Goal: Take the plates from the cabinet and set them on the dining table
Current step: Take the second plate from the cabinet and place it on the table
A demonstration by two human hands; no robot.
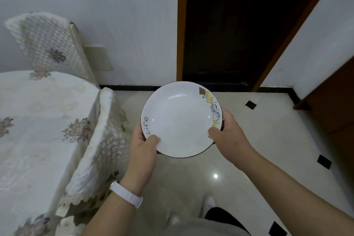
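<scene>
Item: plate; white, shallow, round, with a thin dark rim; the word "Life" is lettered on its left inner wall and small cartoon figures in yellow, grey and blue run along its right inner wall; it holds nothing. Position: held in the air over the floor, just right of the dining table and not touching it; roughly level, face up.

Left hand: grips the near-left edge, thumb pressed on the upper face, fingers curled under and hidden; a white wristband circles the wrist.

Right hand: grips the near-right edge, thumb laid on the inner face beside the cartoon figures, fingers wrapped round the rim and under.

Dining table: at left, draped in a cream cloth with floral motifs, its fringed edge hanging down at the near right corner.

Chair: at the far left against the wall, its back covered in matching quilted fabric.

Doorway: far centre, dark inside, with a brown wooden frame.

Floor: glossy pale tile with small black diamond insets; black skirting along the far wall.
</scene>
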